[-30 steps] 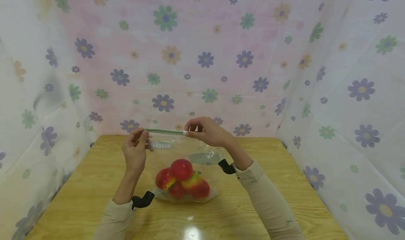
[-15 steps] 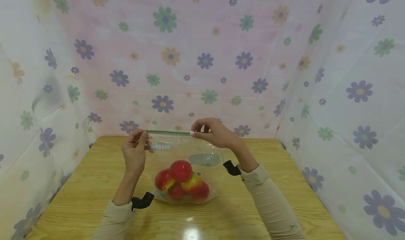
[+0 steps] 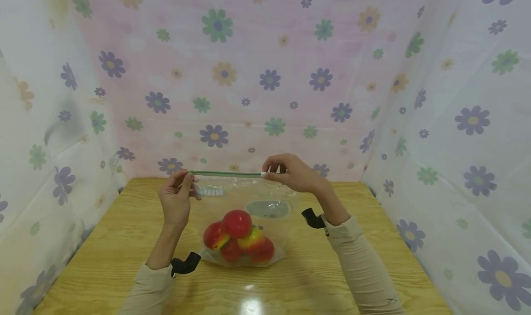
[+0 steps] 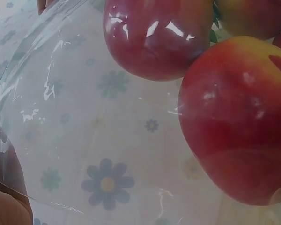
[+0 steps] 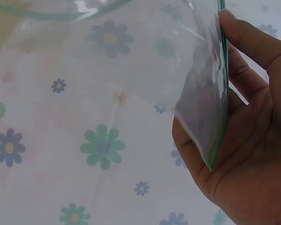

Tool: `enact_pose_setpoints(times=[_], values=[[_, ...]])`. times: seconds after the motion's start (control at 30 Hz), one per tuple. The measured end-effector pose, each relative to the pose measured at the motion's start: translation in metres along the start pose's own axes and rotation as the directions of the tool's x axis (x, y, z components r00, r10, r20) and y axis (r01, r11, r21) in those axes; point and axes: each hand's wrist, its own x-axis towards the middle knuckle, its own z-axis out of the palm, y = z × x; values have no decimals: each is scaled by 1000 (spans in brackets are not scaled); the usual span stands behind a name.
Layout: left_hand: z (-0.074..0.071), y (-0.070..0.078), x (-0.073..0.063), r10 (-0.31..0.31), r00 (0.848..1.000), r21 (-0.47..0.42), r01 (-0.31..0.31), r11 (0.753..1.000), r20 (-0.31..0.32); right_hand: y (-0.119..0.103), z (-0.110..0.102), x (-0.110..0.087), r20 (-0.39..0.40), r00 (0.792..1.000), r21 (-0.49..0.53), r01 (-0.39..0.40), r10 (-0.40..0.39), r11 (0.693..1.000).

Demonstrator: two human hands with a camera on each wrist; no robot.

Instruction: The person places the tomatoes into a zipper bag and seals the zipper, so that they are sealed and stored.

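A clear zipper bag (image 3: 232, 199) stands on the table with its mouth held up, a green zip strip (image 3: 224, 173) along the top. Several red and yellow round fruits (image 3: 237, 223) lie at its bottom; two large ones (image 4: 239, 126) fill the right of the left wrist view. My left hand (image 3: 176, 199) pinches the bag's top left corner between thumb and fingers. The white slider (image 3: 263, 174) on the strip is pinched by my right hand (image 3: 292, 173), near the right end. In the right wrist view, the green-edged bag corner (image 5: 213, 154) lies against my right palm.
The bag rests mid-table on a wood-grain tabletop (image 3: 352, 269). Flower-print cloth (image 3: 265, 89) walls it at the back and both sides. Black wrist mounts (image 3: 186, 263) sit at both cuffs.
My right hand has moved to the right along the green strip, taking the white slider with it. The left hand and the fruits have stayed in place.
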Motion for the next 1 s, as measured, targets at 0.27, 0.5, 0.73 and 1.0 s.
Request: enact_pose_setpoints(times=[0.27, 0.5, 0.73, 1.0], values=[[-3, 1, -3, -25, 999, 8, 25, 1000, -28, 10, -4, -7, -22, 1000, 32, 23, -22, 999], [-7, 0, -4, -13, 1000, -8, 13, 1000, -19, 26, -5, -16, -61, 997, 83, 50, -45, 995], [-10, 0, 0, -12, 1000, 25, 12, 1000, -23, 37, -13, -29, -108, 994, 83, 2, 7, 997], [-12, 1, 1, -26, 1000, 50, 26, 998, -3, 51, -18, -44, -109, 991, 120, -70, 83, 990]])
